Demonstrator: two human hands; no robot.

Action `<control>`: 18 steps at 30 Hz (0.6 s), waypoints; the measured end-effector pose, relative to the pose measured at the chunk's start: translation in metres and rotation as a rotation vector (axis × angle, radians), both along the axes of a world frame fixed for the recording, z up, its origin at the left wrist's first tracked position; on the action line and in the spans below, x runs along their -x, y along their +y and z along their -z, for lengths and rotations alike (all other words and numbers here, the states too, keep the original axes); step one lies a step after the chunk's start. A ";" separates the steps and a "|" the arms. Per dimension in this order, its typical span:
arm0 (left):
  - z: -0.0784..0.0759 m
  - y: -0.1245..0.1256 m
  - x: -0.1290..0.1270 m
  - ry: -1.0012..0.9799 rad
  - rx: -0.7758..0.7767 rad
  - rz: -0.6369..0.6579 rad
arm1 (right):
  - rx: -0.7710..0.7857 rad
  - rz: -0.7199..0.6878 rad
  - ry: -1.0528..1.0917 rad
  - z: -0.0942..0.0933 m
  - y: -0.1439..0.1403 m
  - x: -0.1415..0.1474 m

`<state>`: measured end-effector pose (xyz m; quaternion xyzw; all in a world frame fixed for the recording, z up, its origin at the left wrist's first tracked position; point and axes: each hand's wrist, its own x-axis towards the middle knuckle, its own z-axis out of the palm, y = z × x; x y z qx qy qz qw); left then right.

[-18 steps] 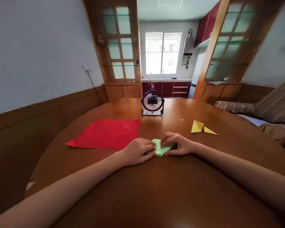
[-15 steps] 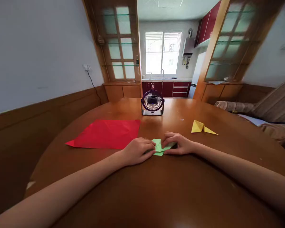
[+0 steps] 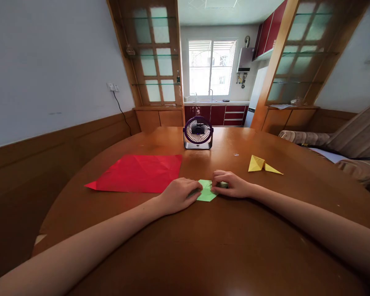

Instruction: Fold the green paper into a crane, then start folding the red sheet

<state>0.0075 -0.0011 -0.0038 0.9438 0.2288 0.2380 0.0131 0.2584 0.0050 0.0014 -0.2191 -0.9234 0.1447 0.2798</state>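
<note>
A small piece of folded green paper (image 3: 207,193) lies on the wooden table between my two hands. My left hand (image 3: 181,194) rests at its left edge, thumb and fingers closed on the paper there. From the right, my right hand (image 3: 230,184) pinches the paper's other side with thumb and curled fingers. Both hands cover the outer ends of the green paper, so its full outline is hidden.
Left of centre lies a large red sheet of paper (image 3: 142,172) with a folded corner. Behind the hands stands a small purple desk fan (image 3: 198,131). A folded yellow paper piece (image 3: 257,163) sits to the right on the brown table (image 3: 203,250).
The raised flap of green paper now looks flatter, with more smooth surface showing in the middle. My right thumb and fingers have shifted slightly up; my left hand has barely moved.
</note>
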 end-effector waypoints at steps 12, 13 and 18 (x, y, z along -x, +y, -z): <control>0.001 0.004 0.005 0.085 -0.168 0.119 | -0.072 0.034 -0.073 0.001 0.000 0.002; 0.001 0.005 0.006 0.097 -0.187 0.126 | -0.073 0.039 -0.083 0.001 -0.001 0.002; 0.001 0.005 0.007 0.144 -0.230 0.125 | -0.064 0.041 -0.096 0.000 -0.002 0.003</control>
